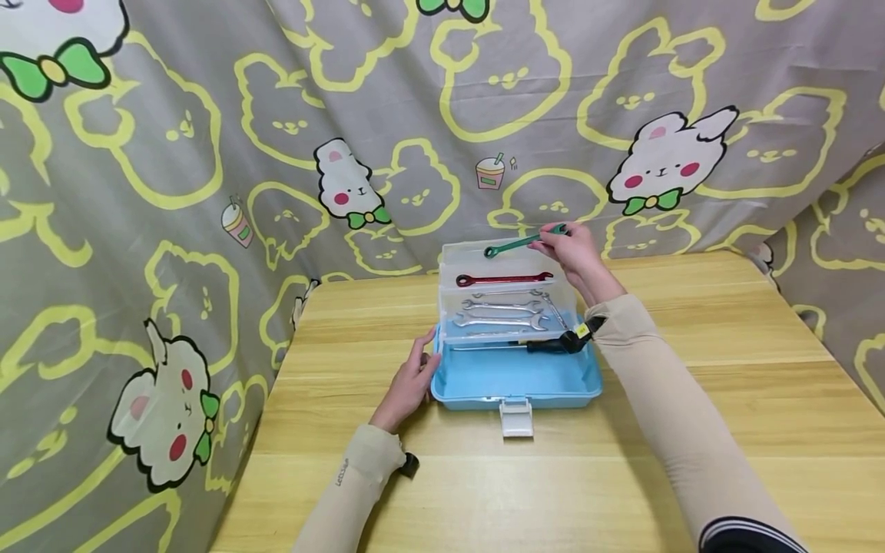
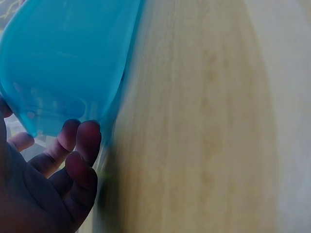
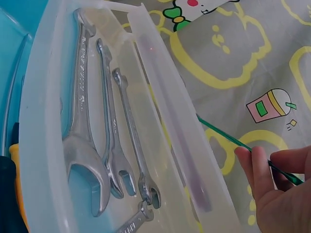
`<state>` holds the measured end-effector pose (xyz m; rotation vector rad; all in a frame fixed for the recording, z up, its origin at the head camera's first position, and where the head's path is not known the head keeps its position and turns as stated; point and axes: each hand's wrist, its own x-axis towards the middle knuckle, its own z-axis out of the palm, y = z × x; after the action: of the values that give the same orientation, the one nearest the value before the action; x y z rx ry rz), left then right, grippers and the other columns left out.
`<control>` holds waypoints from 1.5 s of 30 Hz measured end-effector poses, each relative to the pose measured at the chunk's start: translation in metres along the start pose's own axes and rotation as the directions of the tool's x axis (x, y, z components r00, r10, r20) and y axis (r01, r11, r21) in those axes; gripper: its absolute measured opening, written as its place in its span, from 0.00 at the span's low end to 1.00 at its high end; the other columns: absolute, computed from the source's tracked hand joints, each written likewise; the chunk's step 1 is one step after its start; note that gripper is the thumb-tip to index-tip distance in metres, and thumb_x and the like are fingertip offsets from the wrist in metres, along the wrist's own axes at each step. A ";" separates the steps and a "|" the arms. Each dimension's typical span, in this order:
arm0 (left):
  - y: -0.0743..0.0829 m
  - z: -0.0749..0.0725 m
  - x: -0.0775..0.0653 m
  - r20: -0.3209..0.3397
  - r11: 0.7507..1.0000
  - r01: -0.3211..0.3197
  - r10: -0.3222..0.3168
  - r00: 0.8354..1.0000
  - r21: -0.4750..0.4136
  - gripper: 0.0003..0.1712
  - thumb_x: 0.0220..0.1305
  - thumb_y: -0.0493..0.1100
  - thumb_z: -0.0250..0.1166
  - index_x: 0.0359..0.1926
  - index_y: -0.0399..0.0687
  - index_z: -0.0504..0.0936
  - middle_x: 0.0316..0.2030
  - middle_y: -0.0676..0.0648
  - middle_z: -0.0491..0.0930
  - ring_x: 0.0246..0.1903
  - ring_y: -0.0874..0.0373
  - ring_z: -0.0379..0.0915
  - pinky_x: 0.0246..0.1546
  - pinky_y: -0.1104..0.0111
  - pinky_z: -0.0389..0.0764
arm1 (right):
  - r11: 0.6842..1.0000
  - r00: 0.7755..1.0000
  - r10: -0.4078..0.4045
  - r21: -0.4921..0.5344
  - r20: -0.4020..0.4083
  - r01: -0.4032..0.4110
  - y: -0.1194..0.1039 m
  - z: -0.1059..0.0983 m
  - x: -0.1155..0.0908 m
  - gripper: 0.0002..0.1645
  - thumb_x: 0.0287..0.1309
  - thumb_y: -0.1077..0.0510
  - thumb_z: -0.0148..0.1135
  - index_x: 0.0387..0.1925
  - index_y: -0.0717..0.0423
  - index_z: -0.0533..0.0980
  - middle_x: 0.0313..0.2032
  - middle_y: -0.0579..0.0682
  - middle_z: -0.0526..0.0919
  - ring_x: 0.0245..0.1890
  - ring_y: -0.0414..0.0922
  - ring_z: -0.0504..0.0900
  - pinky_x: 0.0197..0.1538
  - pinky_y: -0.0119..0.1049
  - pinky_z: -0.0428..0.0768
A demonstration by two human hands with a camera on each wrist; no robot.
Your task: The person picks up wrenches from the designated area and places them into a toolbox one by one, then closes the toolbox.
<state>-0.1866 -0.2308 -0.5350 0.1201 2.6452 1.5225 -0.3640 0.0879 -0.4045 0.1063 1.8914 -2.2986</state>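
Note:
My right hand (image 1: 575,253) pinches a green combination wrench (image 1: 513,245) between thumb and fingers, above the top tray of a toolbox. In the right wrist view the green wrench (image 3: 226,132) runs behind the clear tray wall, its far end hidden. The light blue toolbox (image 1: 466,401) stands unfolded, its translucent trays (image 1: 449,307) stepped up toward the back. At its left side rests my left hand (image 1: 408,384), fingertips against the blue wall and loosely bent. A red wrench (image 1: 508,279) lies in an upper tray; several silver wrenches (image 1: 501,321) lie in the lower ones.
A black-handled screwdriver (image 1: 546,346) lies along the back of the blue bottom compartment. The white latch (image 1: 516,421) hangs down at the front onto the wooden table (image 1: 726,384). A grey patterned curtain (image 1: 415,92) rises right behind the trays.

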 end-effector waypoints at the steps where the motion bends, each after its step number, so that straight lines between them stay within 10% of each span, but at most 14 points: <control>1: 0.000 0.000 0.000 0.001 1.000 0.001 -0.001 1.000 0.000 0.30 0.80 0.65 0.46 0.79 0.79 0.54 0.39 0.43 0.80 0.24 0.53 0.74 0.23 0.63 0.80 | 1.000 1.000 0.004 -0.004 0.002 -0.004 0.001 0.001 0.001 0.12 0.75 0.64 0.56 0.54 0.67 0.71 0.50 0.58 0.74 0.38 0.38 0.89 0.55 0.26 0.82; 18: -0.001 0.000 0.000 0.001 1.000 -0.008 0.008 1.000 0.014 0.31 0.81 0.64 0.47 0.79 0.77 0.54 0.37 0.45 0.78 0.22 0.55 0.72 0.22 0.64 0.79 | 0.919 0.998 -0.032 -0.391 0.045 0.047 0.006 0.011 0.002 0.23 0.78 0.62 0.52 0.67 0.69 0.72 0.65 0.66 0.74 0.41 0.40 0.88 0.70 0.45 0.76; 27: 0.000 -0.001 0.000 0.002 1.000 -0.010 0.010 1.000 0.005 0.31 0.81 0.64 0.47 0.79 0.75 0.55 0.37 0.44 0.79 0.23 0.55 0.72 0.22 0.64 0.79 | 0.784 0.975 -0.120 -0.584 0.186 0.208 0.008 0.000 0.008 0.24 0.73 0.67 0.54 0.68 0.65 0.73 0.59 0.64 0.76 0.47 0.52 0.75 0.43 0.35 0.73; 34: 0.001 -0.002 -0.001 0.015 1.000 0.000 0.000 1.000 -0.009 0.31 0.81 0.63 0.47 0.80 0.76 0.54 0.37 0.44 0.79 0.22 0.55 0.73 0.21 0.63 0.80 | 0.616 0.947 -0.217 -0.719 0.236 0.321 0.012 -0.009 0.012 0.19 0.73 0.64 0.57 0.61 0.65 0.78 0.60 0.66 0.79 0.53 0.59 0.77 0.52 0.49 0.79; 45: 0.001 -0.002 0.000 0.008 1.000 0.000 0.000 1.000 0.011 0.31 0.81 0.63 0.47 0.80 0.74 0.55 0.38 0.43 0.79 0.23 0.55 0.73 0.22 0.64 0.79 | 0.557 0.919 -0.294 -0.734 0.262 0.388 0.018 -0.019 0.023 0.21 0.68 0.65 0.66 0.60 0.66 0.79 0.55 0.65 0.82 0.50 0.59 0.79 0.55 0.52 0.78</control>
<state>-0.1870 -0.2326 -0.5332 0.1275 2.6474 1.5045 -0.3845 0.1010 -0.4297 -0.5371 2.8451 -1.3545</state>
